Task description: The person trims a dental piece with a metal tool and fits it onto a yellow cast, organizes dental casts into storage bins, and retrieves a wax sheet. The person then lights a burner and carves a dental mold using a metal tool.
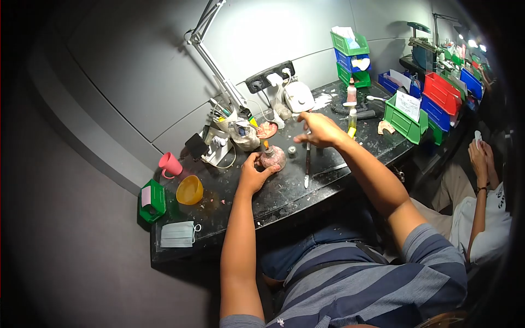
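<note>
My left hand [252,174] is wrapped round a round glass spirit lamp [273,158] that stands on the black desk. A small orange tip, flame or wick, shows at the lamp's top. A small metal cap [292,151] sits just right of the lamp. My right hand [320,130] is over the desk further right, its fingers apart, with nothing visible in them. Below it lies a slim dark-handled knife [307,169] with a pale blade; its upper end is partly hidden by the hand. A pink dental piece [267,130] lies behind the lamp.
On the left are a yellow bowl [190,190], pink mug [170,164], green bin [151,201] and face mask [178,234]. A desk lamp arm [216,68] rises behind. Bottles [351,92], a dental model [385,127] and bins [406,118] stand right, near another person's hands [480,158].
</note>
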`<state>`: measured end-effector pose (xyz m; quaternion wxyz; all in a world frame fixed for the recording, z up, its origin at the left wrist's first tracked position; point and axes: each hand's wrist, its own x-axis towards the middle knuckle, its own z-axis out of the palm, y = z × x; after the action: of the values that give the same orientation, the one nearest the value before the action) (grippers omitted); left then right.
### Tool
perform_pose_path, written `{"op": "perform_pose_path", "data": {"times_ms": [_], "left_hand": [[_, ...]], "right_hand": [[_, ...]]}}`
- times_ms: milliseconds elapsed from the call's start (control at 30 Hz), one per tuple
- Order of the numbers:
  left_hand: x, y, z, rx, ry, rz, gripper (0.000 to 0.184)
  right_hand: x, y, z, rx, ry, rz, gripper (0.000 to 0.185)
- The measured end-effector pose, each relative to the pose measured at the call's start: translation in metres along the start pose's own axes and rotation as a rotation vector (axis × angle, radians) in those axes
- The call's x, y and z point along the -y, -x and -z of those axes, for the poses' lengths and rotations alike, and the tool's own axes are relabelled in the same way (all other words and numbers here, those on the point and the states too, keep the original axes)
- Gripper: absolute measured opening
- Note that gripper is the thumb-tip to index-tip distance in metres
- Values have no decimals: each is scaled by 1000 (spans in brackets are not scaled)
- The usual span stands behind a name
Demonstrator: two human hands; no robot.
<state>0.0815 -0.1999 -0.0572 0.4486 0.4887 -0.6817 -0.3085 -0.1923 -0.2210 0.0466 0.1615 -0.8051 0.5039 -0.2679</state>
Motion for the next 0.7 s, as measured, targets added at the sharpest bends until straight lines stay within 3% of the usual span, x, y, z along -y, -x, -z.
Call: {"op": "perform_pose_path", "data": {"times_ms": [33,133,267,367,533,600,700], "left_hand": [[-5,1,0,-24,-70,-4,63],[-7,3,-3,-54,-140,-8,63],[-1,2,-3,-26,-135,-24,58],[0,2,-2,-24,-136,-12,59],[-10,4,-7,-52,-100,2,64],[-19,4,-10,-111,-316,18,65],[-20,1,-15,-129,-406,-24,66]], "right_hand": [[-17,1,-7,-18,159,-8,83],[-48,5,-21,68,253,-56,85],[-82,-11,-43,84,133,-57,67],[-57,7,-22,37,79,-154,56],[-58,13,-20,-44,81,-109,57],[-55,12,-23,-95,99,-126,58],[-51,11,-28,-153,165,-152,62]]}}
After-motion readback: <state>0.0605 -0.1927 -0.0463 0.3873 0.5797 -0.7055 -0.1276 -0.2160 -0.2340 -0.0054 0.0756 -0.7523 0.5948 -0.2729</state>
